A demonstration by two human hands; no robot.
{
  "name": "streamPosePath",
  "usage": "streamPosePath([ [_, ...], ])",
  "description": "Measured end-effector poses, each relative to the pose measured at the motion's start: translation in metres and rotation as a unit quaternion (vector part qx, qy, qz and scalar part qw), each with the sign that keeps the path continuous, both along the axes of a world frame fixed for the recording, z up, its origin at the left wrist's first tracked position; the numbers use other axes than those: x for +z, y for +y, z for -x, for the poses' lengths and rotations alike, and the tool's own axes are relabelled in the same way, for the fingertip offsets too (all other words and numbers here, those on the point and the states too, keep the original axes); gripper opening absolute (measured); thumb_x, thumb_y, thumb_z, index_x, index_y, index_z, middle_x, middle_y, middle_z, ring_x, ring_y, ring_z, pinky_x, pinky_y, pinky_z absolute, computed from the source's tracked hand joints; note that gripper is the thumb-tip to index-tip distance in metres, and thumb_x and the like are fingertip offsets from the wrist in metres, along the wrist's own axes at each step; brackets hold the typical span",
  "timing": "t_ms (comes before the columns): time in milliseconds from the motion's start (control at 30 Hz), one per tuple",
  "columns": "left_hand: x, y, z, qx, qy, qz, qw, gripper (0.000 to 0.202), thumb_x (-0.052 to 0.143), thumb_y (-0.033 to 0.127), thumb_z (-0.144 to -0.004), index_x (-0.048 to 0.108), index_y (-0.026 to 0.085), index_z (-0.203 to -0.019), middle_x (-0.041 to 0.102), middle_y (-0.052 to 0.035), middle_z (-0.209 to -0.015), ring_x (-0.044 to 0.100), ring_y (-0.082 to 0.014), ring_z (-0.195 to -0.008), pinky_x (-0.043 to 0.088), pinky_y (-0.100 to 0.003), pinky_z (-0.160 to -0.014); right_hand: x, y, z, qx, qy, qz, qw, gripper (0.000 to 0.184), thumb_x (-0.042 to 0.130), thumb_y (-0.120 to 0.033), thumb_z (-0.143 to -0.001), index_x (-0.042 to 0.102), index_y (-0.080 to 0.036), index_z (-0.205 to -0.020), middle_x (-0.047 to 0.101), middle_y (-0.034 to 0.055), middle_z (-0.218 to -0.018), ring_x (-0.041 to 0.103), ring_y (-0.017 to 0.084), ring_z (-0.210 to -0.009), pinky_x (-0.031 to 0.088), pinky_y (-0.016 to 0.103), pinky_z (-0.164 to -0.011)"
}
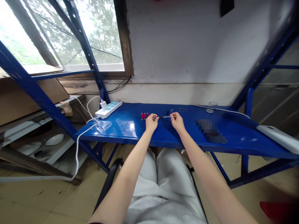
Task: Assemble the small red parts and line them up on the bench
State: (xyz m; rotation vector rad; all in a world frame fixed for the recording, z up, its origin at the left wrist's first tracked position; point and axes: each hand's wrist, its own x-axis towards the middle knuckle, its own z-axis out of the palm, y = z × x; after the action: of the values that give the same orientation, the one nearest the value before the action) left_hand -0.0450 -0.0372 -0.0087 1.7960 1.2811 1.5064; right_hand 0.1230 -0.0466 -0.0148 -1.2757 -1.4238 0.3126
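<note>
My left hand (151, 122) and my right hand (177, 120) are stretched out over the blue metal table (126, 127), both with fingers pinched. Between them runs a thin dark rod-like piece with a pale end (163, 117); the left fingers pinch its dark end and the right fingers pinch the pale end. Three small red pieces (144, 116) stand in a row just left of my left hand. A few small dark and silvery parts (182, 109) lie beyond my right hand.
A white power strip (109, 109) with a plugged charger and white cable sits at the table's back left. A clear glass (211, 107) stands at the back right, a white flat device (277, 137) at the far right. Blue rack struts frame both sides.
</note>
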Motion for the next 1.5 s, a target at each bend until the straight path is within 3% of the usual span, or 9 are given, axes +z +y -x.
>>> streamPosePath([
  [300,-0.008,0.008,0.000,-0.001,-0.007,-0.001,1.000,0.015,0.056,0.022,-0.076,0.062,0.015,-0.087,0.065,-0.0056,-0.079,0.060,-0.0131,-0.070,0.049,-0.027,-0.071,0.004,0.000,0.001,0.045,0.080,-0.002,0.996,0.021,0.048,-0.041,-0.078,0.048,-0.020,-0.075,0.048,-0.0023,-0.058,0.046,0.011,-0.051,0.036,0.023,-0.051],
  [533,-0.010,0.008,-0.004,-0.130,-0.028,0.008,0.991,0.030,0.052,0.018,-0.079,0.059,0.014,-0.108,0.065,-0.0109,-0.104,0.064,-0.0156,-0.084,0.050,-0.029,-0.081,0.000,0.004,0.003,0.112,0.121,0.008,0.986,0.028,0.053,-0.045,-0.075,0.052,-0.018,-0.082,0.058,0.0011,-0.063,0.051,0.011,-0.053,0.044,0.026,-0.055],
  [700,-0.009,0.006,-0.002,-0.096,-0.046,0.005,0.994,0.030,0.051,0.022,-0.081,0.059,0.015,-0.109,0.064,-0.0102,-0.106,0.065,-0.0148,-0.079,0.052,-0.029,-0.079,-0.007,0.005,0.006,0.151,0.044,0.015,0.987,0.030,0.053,-0.043,-0.076,0.057,-0.017,-0.090,0.065,0.0063,-0.077,0.061,0.016,-0.067,0.049,0.031,-0.064],
  [867,-0.007,0.003,-0.002,-0.068,-0.009,-0.018,0.997,0.028,0.049,0.022,-0.082,0.059,0.020,-0.108,0.064,-0.0063,-0.106,0.065,-0.0143,-0.080,0.051,-0.028,-0.080,-0.013,0.007,0.005,0.117,-0.083,0.011,0.990,0.022,0.055,-0.035,-0.076,0.061,-0.020,-0.090,0.068,0.0061,-0.081,0.064,0.020,-0.078,0.050,0.034,-0.072],
  [1233,-0.003,-0.002,-0.003,-0.070,0.026,-0.029,0.997,0.035,0.047,0.015,-0.080,0.056,0.021,-0.114,0.062,-0.0063,-0.112,0.064,-0.0142,-0.083,0.049,-0.030,-0.083,-0.005,0.001,0.005,0.090,-0.090,0.002,0.992,0.018,0.050,-0.029,-0.079,0.060,-0.020,-0.090,0.069,0.0066,-0.084,0.065,0.020,-0.082,0.050,0.035,-0.076],
  [1367,-0.003,-0.002,-0.004,-0.072,0.065,-0.045,0.994,0.028,0.046,0.014,-0.080,0.064,0.020,-0.100,0.064,-0.0043,-0.108,0.060,-0.0161,-0.097,0.047,-0.030,-0.088,-0.006,0.001,0.005,0.095,-0.088,-0.003,0.992,0.017,0.050,-0.028,-0.078,0.060,-0.020,-0.088,0.069,0.0064,-0.084,0.065,0.020,-0.083,0.050,0.035,-0.077],
  [1500,-0.003,-0.003,-0.004,-0.065,0.061,-0.042,0.995,0.037,0.047,0.013,-0.079,0.058,0.021,-0.113,0.061,-0.0044,-0.115,0.063,-0.0144,-0.088,0.049,-0.029,-0.084,-0.005,0.000,0.005,0.096,-0.083,0.001,0.992,0.017,0.050,-0.029,-0.078,0.060,-0.019,-0.089,0.069,0.0072,-0.084,0.065,0.020,-0.083,0.050,0.034,-0.076],
])
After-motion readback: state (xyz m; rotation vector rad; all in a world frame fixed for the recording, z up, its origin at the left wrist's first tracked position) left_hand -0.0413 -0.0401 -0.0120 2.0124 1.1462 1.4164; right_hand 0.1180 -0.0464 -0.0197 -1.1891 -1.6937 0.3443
